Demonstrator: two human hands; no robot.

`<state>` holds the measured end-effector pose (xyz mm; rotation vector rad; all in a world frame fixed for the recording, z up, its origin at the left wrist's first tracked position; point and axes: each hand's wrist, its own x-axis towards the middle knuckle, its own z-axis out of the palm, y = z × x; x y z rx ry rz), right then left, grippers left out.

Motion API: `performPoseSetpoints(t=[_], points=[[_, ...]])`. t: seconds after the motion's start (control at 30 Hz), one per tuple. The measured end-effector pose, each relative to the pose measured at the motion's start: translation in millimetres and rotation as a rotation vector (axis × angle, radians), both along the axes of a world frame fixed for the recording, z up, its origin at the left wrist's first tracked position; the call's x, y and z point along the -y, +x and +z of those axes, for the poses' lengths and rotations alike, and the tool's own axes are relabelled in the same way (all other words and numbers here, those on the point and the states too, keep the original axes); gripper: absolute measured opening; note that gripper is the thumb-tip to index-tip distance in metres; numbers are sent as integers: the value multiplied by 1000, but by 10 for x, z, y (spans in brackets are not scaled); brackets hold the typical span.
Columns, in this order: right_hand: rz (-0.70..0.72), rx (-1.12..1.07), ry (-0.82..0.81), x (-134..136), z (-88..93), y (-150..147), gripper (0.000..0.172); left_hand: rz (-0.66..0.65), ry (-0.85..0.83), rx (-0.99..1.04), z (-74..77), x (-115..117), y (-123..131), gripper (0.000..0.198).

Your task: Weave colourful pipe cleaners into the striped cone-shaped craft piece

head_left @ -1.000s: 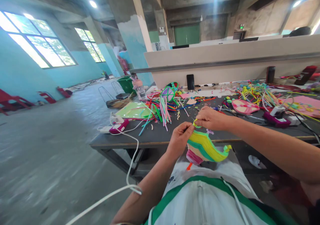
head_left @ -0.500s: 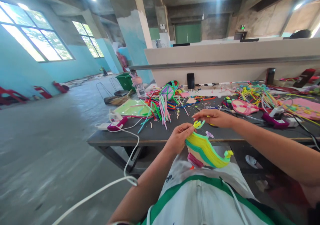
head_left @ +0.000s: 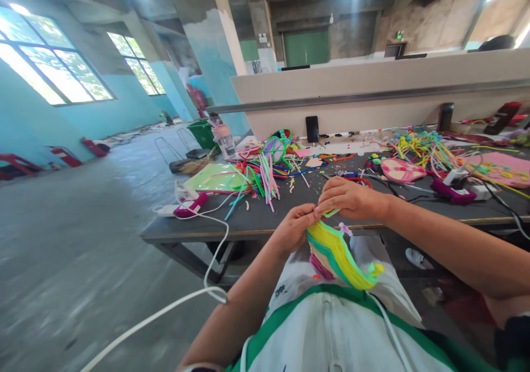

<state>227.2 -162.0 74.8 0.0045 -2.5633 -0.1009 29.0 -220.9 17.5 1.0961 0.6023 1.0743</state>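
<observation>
A striped pipe-cleaner craft piece point(head_left: 337, 250) in yellow, green, beige and magenta hangs over my lap, in front of the table edge. Its upper left corner is pinched by my left hand point(head_left: 295, 227), thumb on top. Right beside that, my right hand point(head_left: 353, 198) is closed with bent fingers over a light green pipe cleaner point(head_left: 330, 213) at the same corner; the fingertips of both hands meet there and partly hide it. A small lilac knot point(head_left: 345, 229) sticks out from the upper edge. At the lower right corner is a yellow-green knot point(head_left: 376, 269).
Loose pipe cleaners point(head_left: 268, 181) lie on the dark table point(head_left: 248, 226) ahead, with a heart-shaped pink piece point(head_left: 402, 170) to the right. A phone point(head_left: 312, 129) leans on the partition. A white cable point(head_left: 215, 256) hangs off the left side. A water bottle point(head_left: 224, 140) stands further back.
My right hand has come down and left onto the corner beside my left hand, its fingers closing on the light green pipe cleaner. The craft piece tilts slightly more downward.
</observation>
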Motion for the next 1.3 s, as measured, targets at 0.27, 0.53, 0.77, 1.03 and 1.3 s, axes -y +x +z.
performPoseSetpoints(t=[0.27, 0.53, 0.77, 1.03, 1.3], points=[[-129, -133, 71, 181, -128, -50, 5, 32, 131, -168, -39, -7, 17, 29], [-326, -51, -20, 50, -64, 88, 24, 237, 170, -194, -73, -61, -28, 27], [-524, 9, 84, 290, 206, 7, 8, 508, 351, -389, -85, -91, 26, 26], [-677, 255, 382, 227, 19, -454, 15, 531, 185, -253, -178, -249, 87, 28], [-526, 421, 459, 131, 80, -572, 21, 513, 142, -167, -244, -342, 35, 30]])
